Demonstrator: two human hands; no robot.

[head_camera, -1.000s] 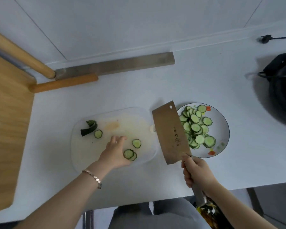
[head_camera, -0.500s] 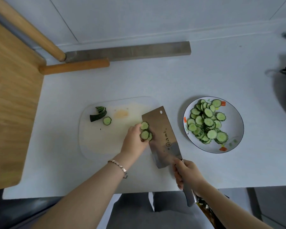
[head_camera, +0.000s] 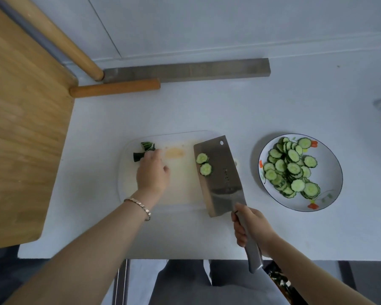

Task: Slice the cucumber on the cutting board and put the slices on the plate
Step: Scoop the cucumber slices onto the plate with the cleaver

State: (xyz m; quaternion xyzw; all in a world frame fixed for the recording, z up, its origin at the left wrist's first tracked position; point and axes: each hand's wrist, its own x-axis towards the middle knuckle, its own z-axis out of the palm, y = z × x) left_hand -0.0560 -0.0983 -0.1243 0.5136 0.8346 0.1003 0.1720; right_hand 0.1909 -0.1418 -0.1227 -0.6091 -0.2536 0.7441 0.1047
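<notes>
— While the right hand point(head_camera: 252, 227) wraps tight around the steel handle, where does the broad rectangular steel cleaver point(head_camera: 218, 175) lie?

— Flat over the right edge of the translucent white cutting board point(head_camera: 180, 190), mid-frame, with two round green cucumber slices point(head_camera: 204, 165) resting on its blade.

— And the left hand point(head_camera: 152, 172)?

— Fingers curled down at the board's upper left, touching the dark green cucumber end pieces point(head_camera: 144, 150); whether it grips anything, I cannot tell.

— The rest?

— Piled on the white blue-rimmed plate point(head_camera: 330, 168), right of the board.

— Anything around?

— Wooden board point(head_camera: 20, 128) at left, orange wooden rod point(head_camera: 114, 88) and grey metal bar point(head_camera: 185, 70) across the top, all clear of the white table point(head_camera: 229, 106).
</notes>
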